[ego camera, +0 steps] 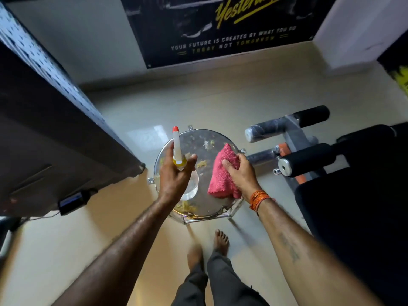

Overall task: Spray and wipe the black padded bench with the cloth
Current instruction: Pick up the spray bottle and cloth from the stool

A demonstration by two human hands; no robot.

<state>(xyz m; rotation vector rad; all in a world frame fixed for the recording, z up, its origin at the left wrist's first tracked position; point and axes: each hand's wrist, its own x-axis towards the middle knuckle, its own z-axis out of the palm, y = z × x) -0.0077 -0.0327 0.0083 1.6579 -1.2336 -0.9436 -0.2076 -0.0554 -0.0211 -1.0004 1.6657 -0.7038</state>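
Pick-up step: left hand (176, 175) wrapped around clear, red-tipped spray bottle (177, 149); right hand (240, 175) pinching pink terry cloth (223, 173) at round steel stool's (196, 138) right edge (black padded bench (353, 195) unsprayed). Next: turn right, aim nozzle.

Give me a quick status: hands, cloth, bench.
Left hand grips clear spray bottle with orange tip. Right hand grips pink terry cloth, over round metal stool. Black padded bench to the right, not yet touched.

My left hand (176, 177) is hiding most of the spray bottle (177, 146) — its clear body is barely showing. The black padded bench (353, 206) is running off the frame's right edge, and the poster (220, 29) is getting cut off at the top — blurring too.
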